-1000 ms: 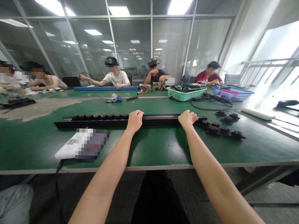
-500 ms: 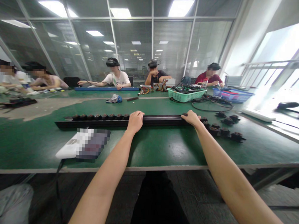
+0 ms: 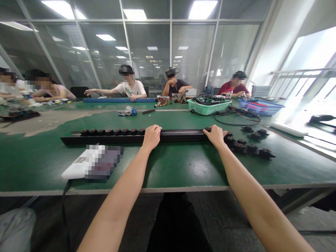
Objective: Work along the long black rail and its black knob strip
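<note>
A long black rail [image 3: 181, 136] lies across the green table in front of me. Several small black fittings [image 3: 109, 132] sit in a row along its left part. My left hand [image 3: 152, 136] is closed around the rail near its middle, fingers over the far edge. At the rail's right portion, my right hand [image 3: 216, 135] is closed on a small dark fitting [image 3: 207, 130], mostly hidden by the fingers. More loose black fittings [image 3: 252, 148] lie on the table just right of that hand.
A white object and a dark, blurred flat object [image 3: 106, 164] lie near the front edge, left. Behind the rail are a grey-blue cloth [image 3: 127, 111], a green basket [image 3: 209, 107], a blue basket [image 3: 260, 107] and black cables [image 3: 237, 117]. Several people work along the far side.
My right hand shifts very slightly, its fingers spreading a little at the rail. The left hand keeps its hold, and the rail stays in place.
</note>
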`<state>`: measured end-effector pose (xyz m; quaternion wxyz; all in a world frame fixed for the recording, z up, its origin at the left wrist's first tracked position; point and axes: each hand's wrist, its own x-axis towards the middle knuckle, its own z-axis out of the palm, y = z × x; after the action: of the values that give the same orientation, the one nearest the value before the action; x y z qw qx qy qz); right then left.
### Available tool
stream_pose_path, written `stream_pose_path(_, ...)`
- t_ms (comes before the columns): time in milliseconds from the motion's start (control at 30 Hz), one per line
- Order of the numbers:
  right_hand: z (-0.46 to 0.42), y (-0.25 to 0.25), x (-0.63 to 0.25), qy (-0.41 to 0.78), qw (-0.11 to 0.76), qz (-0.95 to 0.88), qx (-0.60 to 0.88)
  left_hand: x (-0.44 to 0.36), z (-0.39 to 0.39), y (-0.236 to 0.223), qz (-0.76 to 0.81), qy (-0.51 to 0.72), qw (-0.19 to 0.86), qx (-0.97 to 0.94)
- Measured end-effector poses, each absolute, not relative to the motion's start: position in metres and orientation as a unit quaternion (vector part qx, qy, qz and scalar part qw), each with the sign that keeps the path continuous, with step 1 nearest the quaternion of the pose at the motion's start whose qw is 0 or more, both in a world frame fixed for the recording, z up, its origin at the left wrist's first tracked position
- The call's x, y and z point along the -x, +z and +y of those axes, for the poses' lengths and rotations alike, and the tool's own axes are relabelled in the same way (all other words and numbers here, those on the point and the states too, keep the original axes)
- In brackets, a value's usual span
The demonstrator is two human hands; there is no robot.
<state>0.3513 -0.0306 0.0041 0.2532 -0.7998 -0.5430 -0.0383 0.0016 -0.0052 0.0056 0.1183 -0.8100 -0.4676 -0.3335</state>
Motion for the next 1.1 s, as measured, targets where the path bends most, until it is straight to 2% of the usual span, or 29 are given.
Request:
stream_pose_path(333, -0.026, -0.003, -0.359, -0.068, 0.281, -0.525, 0.800, -0.002, -0.005, 0.006, -0.472, -0.323, 0.123, 0.811)
stream_pose_path(1100, -0.024, -0.002, -0.365, -0.085, 0.263, -0.515, 0.811, -0.002, -0.005, 0.005, -0.469, -0.326, 0.122, 0.812)
